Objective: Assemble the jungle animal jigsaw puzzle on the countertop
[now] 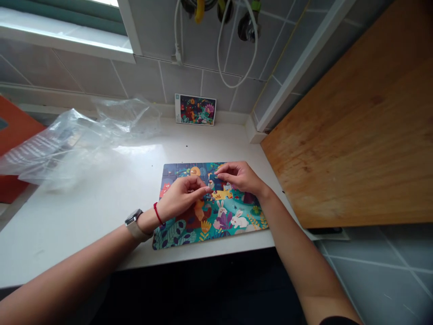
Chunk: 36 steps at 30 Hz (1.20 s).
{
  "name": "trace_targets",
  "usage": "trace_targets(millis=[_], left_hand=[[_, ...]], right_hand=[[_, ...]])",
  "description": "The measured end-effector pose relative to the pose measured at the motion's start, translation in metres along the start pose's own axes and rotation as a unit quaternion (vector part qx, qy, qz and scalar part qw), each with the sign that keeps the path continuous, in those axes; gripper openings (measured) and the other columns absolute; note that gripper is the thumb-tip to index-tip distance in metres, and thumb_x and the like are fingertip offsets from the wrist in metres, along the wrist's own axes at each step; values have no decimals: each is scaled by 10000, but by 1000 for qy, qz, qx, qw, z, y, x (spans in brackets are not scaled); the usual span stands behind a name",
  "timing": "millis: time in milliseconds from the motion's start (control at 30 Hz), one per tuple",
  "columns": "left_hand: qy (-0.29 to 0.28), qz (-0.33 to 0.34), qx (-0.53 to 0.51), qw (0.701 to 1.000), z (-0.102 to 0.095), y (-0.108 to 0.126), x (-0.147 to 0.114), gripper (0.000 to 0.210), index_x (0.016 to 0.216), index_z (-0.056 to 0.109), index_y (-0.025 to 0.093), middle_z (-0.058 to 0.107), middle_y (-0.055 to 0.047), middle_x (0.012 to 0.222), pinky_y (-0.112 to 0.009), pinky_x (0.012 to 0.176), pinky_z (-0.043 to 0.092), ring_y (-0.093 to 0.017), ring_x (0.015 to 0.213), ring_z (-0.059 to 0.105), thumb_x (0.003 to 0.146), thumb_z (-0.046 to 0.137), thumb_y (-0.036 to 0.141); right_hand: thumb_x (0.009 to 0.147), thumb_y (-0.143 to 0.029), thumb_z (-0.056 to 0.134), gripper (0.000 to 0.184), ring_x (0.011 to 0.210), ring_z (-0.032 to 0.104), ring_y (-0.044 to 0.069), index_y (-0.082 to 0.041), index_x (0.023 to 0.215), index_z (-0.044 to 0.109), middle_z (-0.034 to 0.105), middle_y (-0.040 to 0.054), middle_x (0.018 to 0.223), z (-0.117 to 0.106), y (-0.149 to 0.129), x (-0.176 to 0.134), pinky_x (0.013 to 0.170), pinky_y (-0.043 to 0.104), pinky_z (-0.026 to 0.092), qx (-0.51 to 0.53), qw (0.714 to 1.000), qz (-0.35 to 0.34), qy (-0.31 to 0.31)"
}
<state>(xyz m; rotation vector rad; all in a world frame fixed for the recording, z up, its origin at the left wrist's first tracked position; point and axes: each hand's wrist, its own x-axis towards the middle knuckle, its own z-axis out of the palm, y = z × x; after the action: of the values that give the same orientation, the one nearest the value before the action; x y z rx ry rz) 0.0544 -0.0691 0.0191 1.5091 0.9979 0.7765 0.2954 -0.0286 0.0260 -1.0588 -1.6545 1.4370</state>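
A colourful jigsaw puzzle (192, 234) with rabbits, flowers and leaves lies flat near the counter's front edge. Over its left middle is my left hand (184, 196), its thumb and curled fingers closed together; whatever is between them is hidden. My right hand (241, 177) is above the upper right part of the puzzle, thumb and forefinger pinched at the edge of a dark blue puzzle piece (217, 183). Just below that piece is a yellow patch (222, 194) with jagged outlines; I cannot tell whether it sits level with the rest.
A small picture card (195, 109) of the same scene leans against the tiled wall. Crumpled clear plastic (77, 140) covers the left of the white counter (84, 216), over an orange item (16, 135). A wooden panel (365, 126) rises on the right. A white cable (219, 54) hangs above.
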Motion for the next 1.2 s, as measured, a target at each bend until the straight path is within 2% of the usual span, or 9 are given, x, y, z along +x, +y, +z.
trace_targets(millis=[133,200,433,533,600,733,833,1000,1200], left_hand=[[90,68,155,981,-14,4,1,274,931,694,180,747,-22,790,-190,495,475,-105,573,664,1017,598,422],[103,88,198,971,-19,2,3,246,938,690,185,750,-16,800,-194,474,444,-91,528,621,1028,583,388],[43,206,341,916,-18,-12,8,179,984,726,213,749,-64,955,-384,829,553,-223,903,669,1007,597,335],[20,225,346,911,-16,-14,7,183,1030,726,217,746,-78,1072,-439,923,544,-248,1004,663,1023,579,326],[16,229,344,910,-15,-15,7,186,1047,729,217,738,-83,1105,-451,939,544,-254,1030,657,1025,581,329],[17,228,342,911,-16,-18,7,196,1063,736,225,734,-88,1115,-466,947,550,-263,1045,652,1024,581,338],[14,230,343,911,-17,-20,8,192,1072,738,227,735,-86,1123,-467,959,549,-263,1051,655,1020,590,338],[16,230,335,914,-16,-18,8,213,1080,746,225,745,-84,1121,-450,953,546,-258,1041,662,1025,597,367],[3,245,312,918,-11,-15,8,221,1125,743,226,754,-86,1114,-449,975,536,-251,1053,665,1036,592,360]], right_hand=[[850,-418,794,240,784,715,181,-188,916,812,797,62,909,-2,9,1,709,303,564,-83,996,4,-23],[884,-359,761,178,839,725,194,-197,931,815,806,67,952,2,10,-2,758,317,556,-144,989,-9,-34],[947,-217,687,119,937,716,201,-222,952,806,792,61,986,11,7,-5,899,354,537,-258,962,-81,-38],[965,-247,664,143,949,704,201,-225,967,805,775,60,1002,4,8,-6,900,359,546,-229,970,-80,-14],[965,-302,666,176,890,695,183,-223,1049,798,748,49,979,-3,9,-6,842,338,567,-173,981,-66,49],[873,-404,775,584,707,673,131,-269,1424,636,664,-11,920,-21,9,-9,626,269,590,-17,985,-24,169],[795,-377,849,787,774,735,151,-320,1517,542,679,-19,970,-25,6,-14,657,274,640,49,987,19,152],[762,-400,882,563,811,785,192,-248,1269,692,756,31,1052,-12,4,-18,686,289,668,67,992,99,38],[725,-442,904,396,723,739,159,-207,916,648,710,-7,852,4,9,-14,654,282,656,53,994,90,30]])
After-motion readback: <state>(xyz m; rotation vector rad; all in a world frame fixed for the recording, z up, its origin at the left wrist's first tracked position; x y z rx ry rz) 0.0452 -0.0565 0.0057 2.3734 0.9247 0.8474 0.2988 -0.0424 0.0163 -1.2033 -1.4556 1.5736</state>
